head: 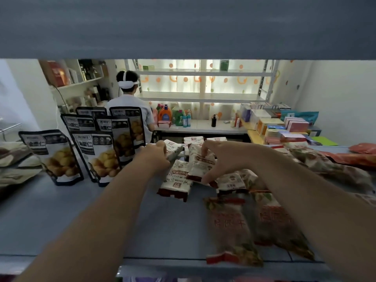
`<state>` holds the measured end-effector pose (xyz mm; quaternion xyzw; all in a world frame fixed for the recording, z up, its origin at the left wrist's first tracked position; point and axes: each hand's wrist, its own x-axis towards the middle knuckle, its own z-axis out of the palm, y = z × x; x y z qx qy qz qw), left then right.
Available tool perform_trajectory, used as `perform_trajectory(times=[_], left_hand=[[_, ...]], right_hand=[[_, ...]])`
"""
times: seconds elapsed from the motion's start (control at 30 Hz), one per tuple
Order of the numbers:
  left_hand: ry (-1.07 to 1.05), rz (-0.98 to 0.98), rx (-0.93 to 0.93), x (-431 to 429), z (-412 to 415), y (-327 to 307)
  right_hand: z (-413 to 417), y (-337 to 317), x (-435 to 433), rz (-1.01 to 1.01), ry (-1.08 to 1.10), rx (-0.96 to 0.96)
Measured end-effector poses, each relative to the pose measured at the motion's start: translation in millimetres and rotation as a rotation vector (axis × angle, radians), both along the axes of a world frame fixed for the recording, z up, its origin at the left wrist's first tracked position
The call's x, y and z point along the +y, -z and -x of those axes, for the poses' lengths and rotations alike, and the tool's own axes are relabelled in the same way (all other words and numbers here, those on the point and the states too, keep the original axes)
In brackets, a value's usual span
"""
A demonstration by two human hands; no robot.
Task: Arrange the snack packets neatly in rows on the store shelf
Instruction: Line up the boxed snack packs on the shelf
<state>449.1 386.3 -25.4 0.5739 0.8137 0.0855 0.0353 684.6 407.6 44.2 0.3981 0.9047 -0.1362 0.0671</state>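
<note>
On the blue-grey shelf (pixel 81 216) lie several white-and-dark-red snack packets in a loose heap at the centre. My right hand (pixel 219 159) pinches one of them (pixel 200 163), tilted up on end. My left hand (pixel 156 157) grips another white packet (pixel 174 150) at the heap's far left. One more white packet (pixel 176 182) lies flat in front of them. Several black stand-up pouches (pixel 97 153) with yellow nuts pictured stand in rows to the left.
Two long floral-printed packets (pixel 230 226) lie at the shelf's front right, with more packets behind at the right (pixel 329 165). An upper shelf board (pixel 183 27) hangs low overhead. Beyond the shelf a person (pixel 130 100) stands facing away beside shelves with bottles and boxes.
</note>
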Motion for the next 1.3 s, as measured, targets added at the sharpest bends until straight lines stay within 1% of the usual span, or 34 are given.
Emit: perform_trajectory(times=[0.1, 0.2, 0.37, 0.43, 0.5, 0.57, 0.6, 0.67, 0.73, 0.8, 0.83, 1.0, 1.1, 1.13, 1.2, 1.23, 1.3], left_hand=[[-0.037, -0.004, 0.0, 13, 5, 3], [-0.063, -0.015, -0.049, 23, 6, 5], [0.007, -0.049, -0.154, 32, 4, 4], [0.036, -0.026, -0.185, 29, 2, 3], [0.038, 0.004, -0.12, 21, -2, 1], [0.065, -0.06, -0.047, 7, -11, -5], [0.103, -0.111, -0.041, -4, -17, -9], [0.207, -0.17, -0.054, -25, -27, -14], [0.278, -0.099, -0.069, -45, -36, -16], [0.292, -0.014, -0.061, -59, -40, -13], [0.291, -0.009, -0.053, -63, -41, -11], [0.233, -0.067, -0.087, -72, -26, -2], [0.202, -0.114, -0.028, -78, -17, 0], [0.228, -0.153, -0.022, -80, -16, 2], [0.321, -0.192, -0.071, -85, -18, 7], [0.358, -0.183, -0.089, -88, -20, 9], [0.392, -0.154, -0.063, -91, -23, 14]], right_hand=[[6, 3, 5, 0.016, -0.023, -0.012], [5, 7, 5, 0.018, -0.045, 0.031], [0, 14, 5, 0.012, -0.065, 0.043], [0, 15, 4, 0.005, -0.077, 0.027], [0, 15, 4, -0.012, -0.091, 0.026], [0, 14, 4, -0.022, -0.096, 0.028], [0, 14, 5, -0.025, -0.096, 0.03], [-1, 15, 6, -0.039, -0.092, 0.033], [-1, 16, 7, -0.047, -0.086, 0.035], [-1, 17, 7, -0.041, -0.082, 0.04], [-1, 17, 7, -0.042, -0.082, 0.041], [4, 16, 0, -0.071, -0.079, 0.024], [11, 13, -8, -0.104, -0.07, -0.001], [13, 12, -11, -0.119, -0.069, -0.013], [17, 12, -16, -0.143, -0.062, -0.032], [18, 12, -17, -0.147, -0.057, -0.037], [19, 12, -20, -0.141, -0.046, -0.048]])
